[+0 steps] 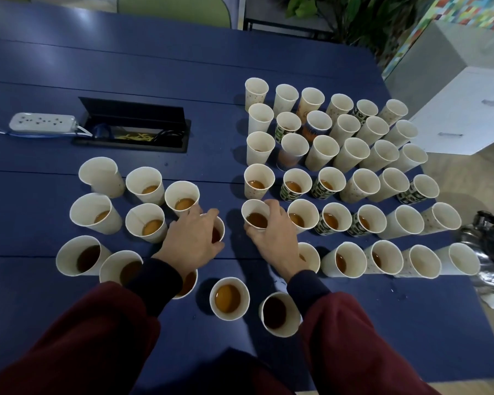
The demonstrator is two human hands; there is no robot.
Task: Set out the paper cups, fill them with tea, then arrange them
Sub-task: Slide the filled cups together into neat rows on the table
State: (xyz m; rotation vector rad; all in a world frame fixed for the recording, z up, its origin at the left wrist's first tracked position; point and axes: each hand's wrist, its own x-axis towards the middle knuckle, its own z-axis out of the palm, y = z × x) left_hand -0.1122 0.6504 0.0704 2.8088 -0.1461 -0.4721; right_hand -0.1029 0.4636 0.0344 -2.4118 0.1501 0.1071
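Paper cups stand upright on the blue table (183,67) in two groups. The right group (342,178) forms a grid of rows; most are plain white, several carry green-black or orange prints. The left group (131,218) is a smaller cluster of white cups. Near cups hold amber tea (228,298); far-row contents cannot be seen.

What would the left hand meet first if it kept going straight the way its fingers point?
Probably the cup already under the left hand's fingers; past it the bare blue table, then maybe the right block's nearest cups. Depth is unclear.
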